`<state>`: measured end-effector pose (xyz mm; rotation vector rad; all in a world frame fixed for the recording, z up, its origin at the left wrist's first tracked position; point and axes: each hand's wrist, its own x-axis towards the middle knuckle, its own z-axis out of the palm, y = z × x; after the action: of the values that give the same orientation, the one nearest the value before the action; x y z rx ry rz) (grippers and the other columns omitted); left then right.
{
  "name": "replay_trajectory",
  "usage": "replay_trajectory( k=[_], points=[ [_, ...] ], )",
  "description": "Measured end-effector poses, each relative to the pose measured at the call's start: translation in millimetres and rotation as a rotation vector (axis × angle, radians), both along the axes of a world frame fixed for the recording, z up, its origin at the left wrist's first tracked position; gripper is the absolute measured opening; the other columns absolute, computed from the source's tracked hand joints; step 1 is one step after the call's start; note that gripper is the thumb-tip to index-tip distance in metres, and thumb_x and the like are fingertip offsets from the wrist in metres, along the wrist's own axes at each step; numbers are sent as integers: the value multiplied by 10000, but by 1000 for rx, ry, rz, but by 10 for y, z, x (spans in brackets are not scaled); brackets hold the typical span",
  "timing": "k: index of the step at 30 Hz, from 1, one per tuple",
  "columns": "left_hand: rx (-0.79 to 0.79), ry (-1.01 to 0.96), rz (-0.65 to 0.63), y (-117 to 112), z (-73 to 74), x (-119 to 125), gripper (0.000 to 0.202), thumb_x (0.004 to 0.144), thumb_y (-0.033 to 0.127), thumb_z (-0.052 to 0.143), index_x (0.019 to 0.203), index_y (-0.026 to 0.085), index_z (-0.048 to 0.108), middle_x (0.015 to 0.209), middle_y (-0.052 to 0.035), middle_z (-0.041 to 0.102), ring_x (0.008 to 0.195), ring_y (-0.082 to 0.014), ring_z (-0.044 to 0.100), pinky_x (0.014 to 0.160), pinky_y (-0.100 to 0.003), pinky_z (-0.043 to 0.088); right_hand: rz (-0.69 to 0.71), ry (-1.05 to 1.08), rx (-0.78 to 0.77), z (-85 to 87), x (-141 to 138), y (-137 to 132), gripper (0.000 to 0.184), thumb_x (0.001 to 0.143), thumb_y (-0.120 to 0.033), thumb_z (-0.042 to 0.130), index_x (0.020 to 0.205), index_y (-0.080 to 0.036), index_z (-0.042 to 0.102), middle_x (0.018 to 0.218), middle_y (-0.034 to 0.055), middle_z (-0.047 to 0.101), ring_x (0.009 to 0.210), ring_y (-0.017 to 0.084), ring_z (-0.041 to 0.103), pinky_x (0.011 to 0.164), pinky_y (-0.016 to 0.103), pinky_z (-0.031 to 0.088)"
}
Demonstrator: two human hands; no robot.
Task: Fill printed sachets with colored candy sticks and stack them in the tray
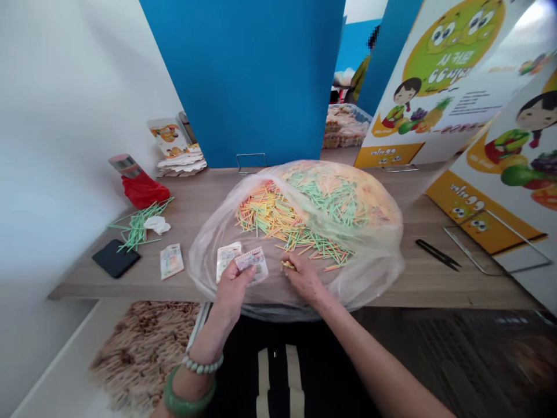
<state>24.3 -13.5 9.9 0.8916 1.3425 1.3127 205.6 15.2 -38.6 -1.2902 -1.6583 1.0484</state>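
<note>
My left hand (231,287) pinches a small printed packet (260,266) with a serrated edge between thumb and fingers. Just behind it, another printed packet (224,259) lies on the clear plastic bag (204,244). My right hand (304,280) is closed around a small bunch of yellowish sticks (288,265), whose ends show at the fingertips. Beyond both hands, a heap of thin sticks (272,215) in yellow, green and orange spills toward me from the bag's wide mouth. The two hands are apart.
Leftward on the table (187,200) are a third packet (171,261), a black flat object (115,258), green sticks (138,225), crumpled tissue (157,224) and a red bundle (143,188). Black tweezers (437,254) lie right, beside printed boxes (483,191). A filled bin (80,360) stands below left.
</note>
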Motion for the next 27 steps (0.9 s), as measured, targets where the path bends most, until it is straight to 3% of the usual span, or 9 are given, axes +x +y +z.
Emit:
replay_trajectory(
  k=[4,8,12,18,21,24,27],
  points=[
    [-91,-67,-134,-33,-94,23,449,639,292,797,1058,151,717,933,-59,770,791,-208,695,742,-336,571,-39,28,-1,0,114,-11,192,776,-295,494,917,-213,596,853,5,623,841,193,569,782,298,427],
    [-68,-106,-159,-53,-190,84,393,658,263,770,1028,136,733,961,-76,774,821,-202,701,787,-320,565,-84,28,64,-15,105,-4,155,794,-300,475,885,-219,570,816,1,610,812,194,568,781,306,427],
    [-42,-175,-218,-70,-239,107,462,707,353,772,1108,135,704,982,-88,764,820,-209,697,803,-345,557,-103,-3,92,-43,116,-32,177,861,-318,415,929,-217,544,757,-3,594,754,190,574,756,310,430],
    [-29,-27,-200,-56,-244,72,288,648,370,802,802,136,734,766,-37,717,705,-163,620,706,-276,499,20,-115,151,-83,171,-121,167,890,-288,398,832,-224,541,795,24,628,782,200,588,772,328,435],
    [-41,32,-191,-39,-226,69,260,615,377,800,689,150,696,632,7,631,595,-131,531,601,-246,435,-73,25,146,39,171,-130,180,906,-298,423,831,-218,567,832,37,675,846,206,618,819,341,446],
    [-33,168,-225,-24,-227,64,260,669,421,733,649,168,674,563,31,542,551,-115,452,542,-228,364,-161,229,131,248,142,-110,138,916,-309,481,871,-218,574,850,33,711,887,202,636,878,355,451],
    [-59,296,-254,-14,-254,45,298,705,460,689,613,181,641,513,40,463,523,-117,404,500,-231,301,-150,457,95,463,69,-83,123,934,-329,513,889,-223,560,837,21,715,891,201,666,923,387,463]
  ],
)
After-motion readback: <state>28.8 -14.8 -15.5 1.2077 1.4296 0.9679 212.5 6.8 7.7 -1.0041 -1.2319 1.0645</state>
